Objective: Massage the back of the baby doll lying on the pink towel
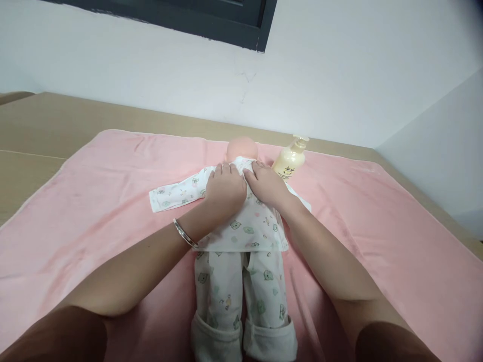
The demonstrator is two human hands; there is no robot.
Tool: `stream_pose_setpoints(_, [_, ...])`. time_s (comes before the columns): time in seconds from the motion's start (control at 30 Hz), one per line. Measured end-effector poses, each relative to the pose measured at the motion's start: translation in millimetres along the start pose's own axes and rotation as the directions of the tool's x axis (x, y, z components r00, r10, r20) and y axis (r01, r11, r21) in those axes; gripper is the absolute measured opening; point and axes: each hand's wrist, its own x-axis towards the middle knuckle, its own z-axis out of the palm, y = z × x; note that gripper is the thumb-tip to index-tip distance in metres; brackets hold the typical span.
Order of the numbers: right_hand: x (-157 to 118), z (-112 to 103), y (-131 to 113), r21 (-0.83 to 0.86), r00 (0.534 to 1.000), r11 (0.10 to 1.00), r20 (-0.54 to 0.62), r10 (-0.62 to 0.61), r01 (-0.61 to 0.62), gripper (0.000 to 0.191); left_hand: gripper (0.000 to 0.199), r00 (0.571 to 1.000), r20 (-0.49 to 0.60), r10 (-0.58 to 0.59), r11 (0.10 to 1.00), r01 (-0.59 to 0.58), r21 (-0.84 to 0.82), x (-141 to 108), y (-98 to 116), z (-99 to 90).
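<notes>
A baby doll (242,147) lies stretched out on a pink blanket (124,166), its bald head pointing away from me. It wears a white printed top (251,234) and matching trousers (222,286) with turned-up cuffs. My left hand (225,186) rests palm down on the upper left of the top, fingers extended toward the shoulder. Flat on the upper right side lies my right hand (267,185), its fingers also stretched out. Both hands touch the cloth and hold nothing. The doll's face does not show, and my right arm partly covers one sleeve.
A cream pump bottle (290,160) leans just beyond my right hand, close to the doll's head. The blanket covers a wooden table (75,113) that meets a white wall (181,75). Above is a dark frame (226,25).
</notes>
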Motion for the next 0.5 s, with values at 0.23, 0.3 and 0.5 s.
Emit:
stream_pose_setpoints(0.23, [-24,15,-22,-0.047,0.996,0.999,-0.086,-0.017,0.013,0.059,0.029,0.996,-0.015,-0.088,0.937,0.078,-0.341,22,-22,2.4])
stream_pose_setpoints(0.3, [-31,17,-28,-0.028,0.995,0.999,-0.089,-0.039,0.036,0.059,0.028,0.992,-0.031,-0.125,0.900,0.100,-0.424,26,-26,4.7])
stream_pose_setpoints(0.5, [-8,20,-9,0.084,0.994,0.996,-0.109,-0.029,0.038,0.058,0.032,0.990,-0.113,-0.087,0.934,0.042,-0.355,20,-18,9.7])
